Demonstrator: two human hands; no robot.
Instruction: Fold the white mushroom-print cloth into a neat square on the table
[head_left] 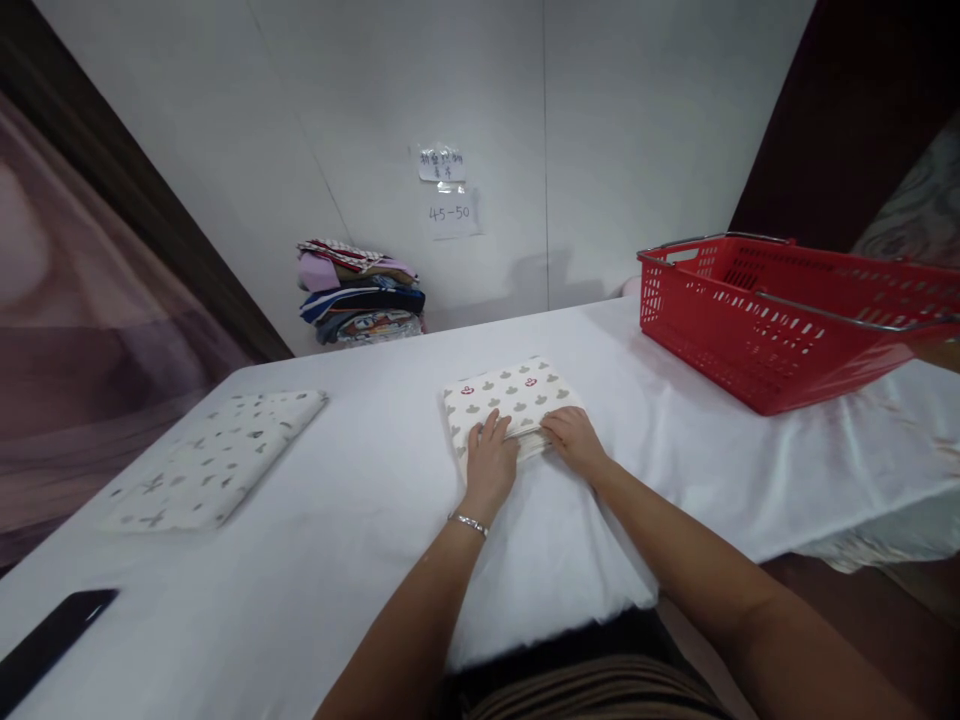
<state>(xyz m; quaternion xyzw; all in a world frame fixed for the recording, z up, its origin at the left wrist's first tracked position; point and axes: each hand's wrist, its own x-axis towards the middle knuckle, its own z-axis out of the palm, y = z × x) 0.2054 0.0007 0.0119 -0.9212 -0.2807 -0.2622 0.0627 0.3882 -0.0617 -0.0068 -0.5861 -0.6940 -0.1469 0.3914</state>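
A folded white cloth printed with grey and red motifs lies on the table in front of me. Its layered near edge shows between my hands. My left hand rests on the near left part of the cloth, fingers spread on its surface, a silver bracelet at the wrist. At the near right edge, my right hand has its fingers curled closed on the cloth; its thumb is hidden.
Another folded patterned cloth lies to the left on the white-covered table, with a black phone-like object at the near left. A red basket stands at the right. Folded textiles are stacked by the wall, below paper signs.
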